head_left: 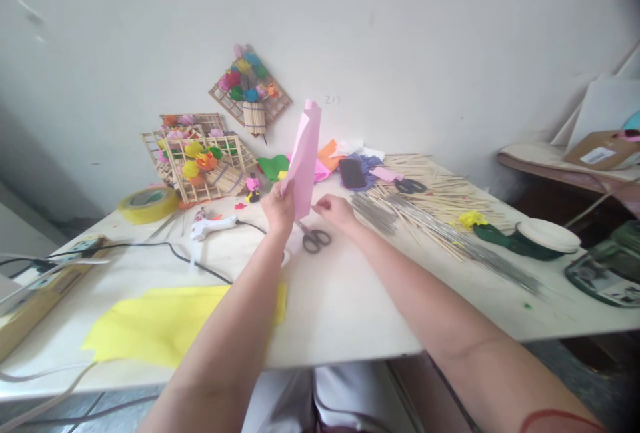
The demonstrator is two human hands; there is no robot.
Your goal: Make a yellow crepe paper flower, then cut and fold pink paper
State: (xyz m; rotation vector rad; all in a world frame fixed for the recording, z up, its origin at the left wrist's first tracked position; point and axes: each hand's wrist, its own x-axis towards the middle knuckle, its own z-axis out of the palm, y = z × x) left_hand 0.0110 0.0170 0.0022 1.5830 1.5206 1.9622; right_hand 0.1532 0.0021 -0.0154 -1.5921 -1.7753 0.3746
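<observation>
A white counter stands against a pale wall. A yellow sheet lies at its near left edge. Farther back sit a tape roll, a glue gun and stick frames holding paper flowers. Thin sticks spread across the right, near a dark phone.

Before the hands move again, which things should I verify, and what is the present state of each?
1. Grip of left hand on pink sheet: holds lower edge, sheet upright: ok.
2. The right hand free of the sheet: cannot tell, fingertips close to it.
3. The scissors on table, near right hand: ok.
4. The black cable apart from left forearm: cannot tell.
5. The yellow sheet flat on table: ok.
</observation>
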